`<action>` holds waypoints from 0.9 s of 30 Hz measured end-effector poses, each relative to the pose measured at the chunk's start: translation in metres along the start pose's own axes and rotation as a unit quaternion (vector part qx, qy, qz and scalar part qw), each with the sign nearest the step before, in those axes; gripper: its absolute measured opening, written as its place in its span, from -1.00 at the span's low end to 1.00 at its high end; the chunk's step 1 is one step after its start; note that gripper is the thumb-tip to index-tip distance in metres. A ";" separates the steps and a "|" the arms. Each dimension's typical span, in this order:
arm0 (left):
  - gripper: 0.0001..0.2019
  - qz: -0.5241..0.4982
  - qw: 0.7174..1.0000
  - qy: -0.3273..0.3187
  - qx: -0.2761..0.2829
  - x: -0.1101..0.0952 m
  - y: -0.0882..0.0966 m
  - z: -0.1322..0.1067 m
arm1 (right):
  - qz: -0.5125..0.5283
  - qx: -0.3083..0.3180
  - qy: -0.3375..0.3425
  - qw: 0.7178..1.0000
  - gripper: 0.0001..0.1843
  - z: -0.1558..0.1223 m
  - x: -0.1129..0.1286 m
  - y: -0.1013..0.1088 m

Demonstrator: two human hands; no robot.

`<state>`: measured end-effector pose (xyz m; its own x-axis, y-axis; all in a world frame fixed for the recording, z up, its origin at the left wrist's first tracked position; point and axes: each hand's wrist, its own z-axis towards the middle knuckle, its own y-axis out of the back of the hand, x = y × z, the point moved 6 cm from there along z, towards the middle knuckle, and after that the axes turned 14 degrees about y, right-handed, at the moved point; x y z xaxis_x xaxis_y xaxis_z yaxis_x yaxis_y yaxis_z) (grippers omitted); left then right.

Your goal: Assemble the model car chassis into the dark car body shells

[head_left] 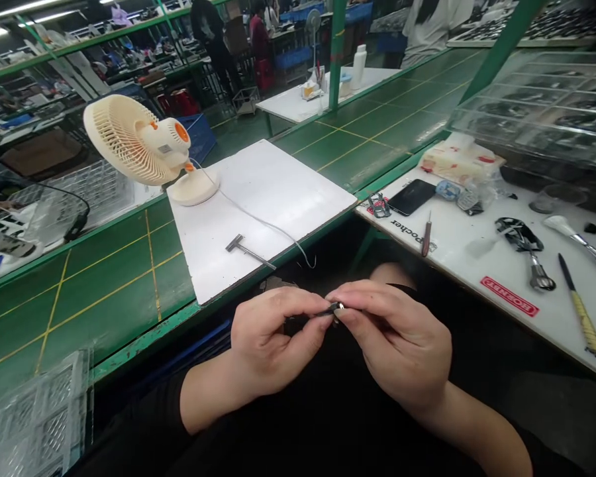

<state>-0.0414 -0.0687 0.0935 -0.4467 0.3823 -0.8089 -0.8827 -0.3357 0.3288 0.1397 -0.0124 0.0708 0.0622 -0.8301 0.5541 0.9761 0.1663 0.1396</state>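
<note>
Between my two hands, at the bottom centre of the head view, is a small dark part with a shiny metal end [336,309]. My left hand [278,338] pinches its dark side between thumb and forefinger. My right hand [402,338] pinches the shiny end the same way, so the fingertips of both hands nearly meet. Fingers cover most of the part, and its kind cannot be made out. Beyond my left hand, a small metal hammer [251,252] lies on a white board [288,179].
A cream fan [139,142] stands on the board, its cable trailing over the near edge. To the right, a white table [457,265] bears a phone [411,197], a screwdriver [427,237], a yellow-handled tool [581,308] and dark parts. Clear trays [44,411] lie at lower left.
</note>
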 end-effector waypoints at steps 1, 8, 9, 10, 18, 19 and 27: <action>-0.75 0.001 1.000 -0.004 0.006 0.000 -0.001 0.001 | -0.007 -0.003 0.000 1.000 -0.74 -0.002 0.000 0.001; -0.75 -0.001 0.998 -0.030 0.048 0.000 -0.015 0.005 | -0.051 -0.019 0.002 0.999 -0.71 -0.013 0.005 0.013; -0.75 -0.006 0.998 -0.036 0.051 0.000 -0.018 0.006 | -0.056 -0.023 0.003 0.998 -0.70 -0.014 0.005 0.015; -0.75 -0.011 0.998 -0.039 0.054 0.000 -0.021 0.007 | -0.062 -0.026 0.005 0.998 -0.70 -0.015 0.006 0.017; -0.73 -0.030 0.996 -0.036 0.074 0.007 -0.046 0.024 | -0.081 -0.031 -0.013 0.996 -0.69 -0.019 -0.012 0.034; -0.73 -0.030 0.996 -0.037 0.075 0.009 -0.049 0.025 | -0.083 -0.033 -0.018 0.996 -0.69 -0.020 -0.014 0.036; -0.72 -0.053 0.995 0.035 0.079 0.032 -0.080 0.034 | -0.056 -0.072 -0.081 0.993 -0.76 -0.028 -0.040 0.054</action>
<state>0.0096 -0.0002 0.0577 -0.3437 0.3464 -0.8728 -0.9386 -0.1559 0.3078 0.1957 0.0146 0.0337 -0.0712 -0.7413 0.6674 0.9954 -0.0102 0.0948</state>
